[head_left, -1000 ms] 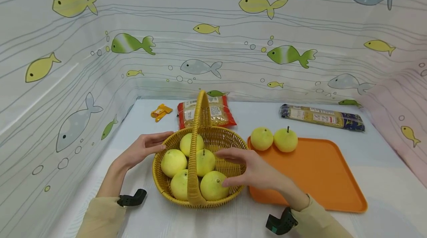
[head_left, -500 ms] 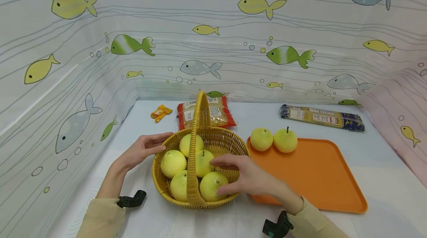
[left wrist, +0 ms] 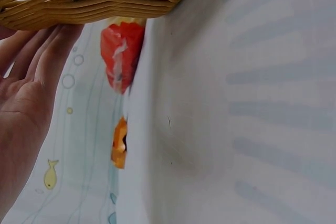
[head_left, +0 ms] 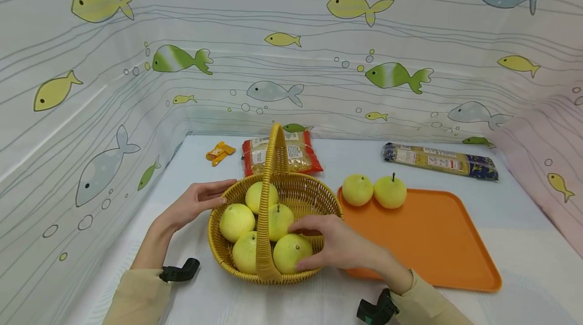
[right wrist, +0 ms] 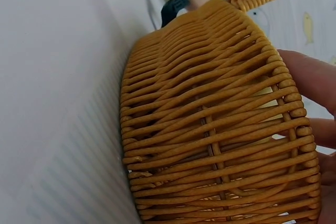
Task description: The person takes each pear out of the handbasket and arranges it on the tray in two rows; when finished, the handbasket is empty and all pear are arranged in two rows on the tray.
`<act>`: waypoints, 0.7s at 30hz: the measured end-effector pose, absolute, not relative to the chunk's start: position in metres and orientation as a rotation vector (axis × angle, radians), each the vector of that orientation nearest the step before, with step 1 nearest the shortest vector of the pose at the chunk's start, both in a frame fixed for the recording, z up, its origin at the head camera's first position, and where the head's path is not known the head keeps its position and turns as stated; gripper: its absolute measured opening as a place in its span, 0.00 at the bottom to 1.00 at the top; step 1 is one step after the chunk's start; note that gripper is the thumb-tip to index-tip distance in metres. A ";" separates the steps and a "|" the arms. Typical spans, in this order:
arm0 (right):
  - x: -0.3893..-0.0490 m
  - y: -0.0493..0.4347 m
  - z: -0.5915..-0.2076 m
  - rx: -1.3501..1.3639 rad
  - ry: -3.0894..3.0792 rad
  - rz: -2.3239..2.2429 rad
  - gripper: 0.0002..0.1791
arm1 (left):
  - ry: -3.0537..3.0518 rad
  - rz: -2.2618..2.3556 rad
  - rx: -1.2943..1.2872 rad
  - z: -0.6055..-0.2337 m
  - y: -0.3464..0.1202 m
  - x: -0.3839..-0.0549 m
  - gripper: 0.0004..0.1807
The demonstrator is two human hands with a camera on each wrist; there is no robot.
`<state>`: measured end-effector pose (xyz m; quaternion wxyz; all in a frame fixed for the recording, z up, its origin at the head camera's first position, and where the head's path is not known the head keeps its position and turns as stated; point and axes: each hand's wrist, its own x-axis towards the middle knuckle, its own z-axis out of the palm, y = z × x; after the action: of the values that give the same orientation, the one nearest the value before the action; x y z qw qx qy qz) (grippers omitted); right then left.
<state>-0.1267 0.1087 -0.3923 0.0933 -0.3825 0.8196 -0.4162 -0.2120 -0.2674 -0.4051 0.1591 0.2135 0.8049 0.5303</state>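
A yellow wicker basket (head_left: 319, 191) with a tall arched handle (head_left: 265, 213) holds several round yellow-green pears. My right hand (head_left: 339, 241) reaches over its right rim and grips the front-right pear (head_left: 293, 254), thumb at the near side and fingers at the far side. In the right wrist view the basket wall (right wrist: 220, 129) hides most of that grip. My left hand (head_left: 196, 203) rests against the basket's left rim with its fingers extended; the left wrist view shows this hand (left wrist: 31, 87) beneath the woven edge.
Right of the basket lies an orange tray (head_left: 437, 239), with two pears (head_left: 357, 190) at its back-left corner. Behind are a red-edged bag of dry food (head_left: 296, 155), a small orange packet (head_left: 220, 153) and a long noodle pack (head_left: 439, 160). Fish-printed curtains enclose the table.
My right hand has moved left and slightly down, closing from above the basket's right side onto the front-right pear. The left hand and the basket stay in place.
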 end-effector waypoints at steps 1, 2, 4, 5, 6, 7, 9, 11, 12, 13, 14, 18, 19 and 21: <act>-0.126 0.108 -0.392 -1.135 2.451 -1.216 0.33 | 2.301 1.517 0.608 -0.405 -0.267 -0.212 0.29; -0.126 0.108 -0.392 -1.131 2.472 -1.198 0.32 | 2.301 1.518 0.607 -0.405 -0.267 -0.212 0.29; -0.126 0.107 -0.392 -1.123 2.501 -1.168 0.32 | 2.302 1.520 0.607 -0.405 -0.267 -0.212 0.29; -0.125 0.107 -0.392 -1.121 2.512 -1.154 0.32 | 2.300 1.523 0.608 -0.405 -0.267 -0.212 0.29; -0.125 0.106 -0.392 -1.116 2.519 -1.145 0.32 | 2.297 1.526 0.609 -0.405 -0.267 -0.212 0.29; -0.125 0.106 -0.392 -1.110 2.528 -1.134 0.33 | 2.294 1.530 0.611 -0.404 -0.267 -0.212 0.29; -0.125 0.105 -0.392 -1.099 2.540 -1.113 0.33 | 2.292 1.535 0.614 -0.404 -0.267 -0.211 0.29; -0.126 0.104 -0.392 -1.088 2.542 -1.097 0.33 | 2.293 1.533 0.613 -0.404 -0.267 -0.211 0.29; -0.126 0.104 -0.391 -1.085 2.543 -1.092 0.32 | 2.297 1.529 0.613 -0.403 -0.267 -0.211 0.29; -0.126 0.104 -0.391 -1.084 2.541 -1.091 0.32 | 2.301 1.525 0.612 -0.403 -0.267 -0.211 0.29; -0.126 0.104 -0.392 -1.086 2.541 -1.090 0.31 | 2.306 1.521 0.610 -0.403 -0.267 -0.211 0.29; -0.127 0.104 -0.392 -1.099 2.541 -1.112 0.29 | 2.316 1.513 0.609 -0.403 -0.267 -0.210 0.29; -0.127 0.104 -0.392 -1.100 2.540 -1.120 0.29 | 2.316 1.514 0.609 -0.403 -0.267 -0.210 0.29; -0.127 0.105 -0.393 -1.094 2.537 -1.138 0.28 | 2.316 1.513 0.611 -0.403 -0.267 -0.210 0.29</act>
<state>-0.1273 0.1047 -0.3927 0.0767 -0.3651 0.8465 -0.3797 -0.2105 -0.2668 -0.4030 0.1536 0.2132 0.8077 0.5278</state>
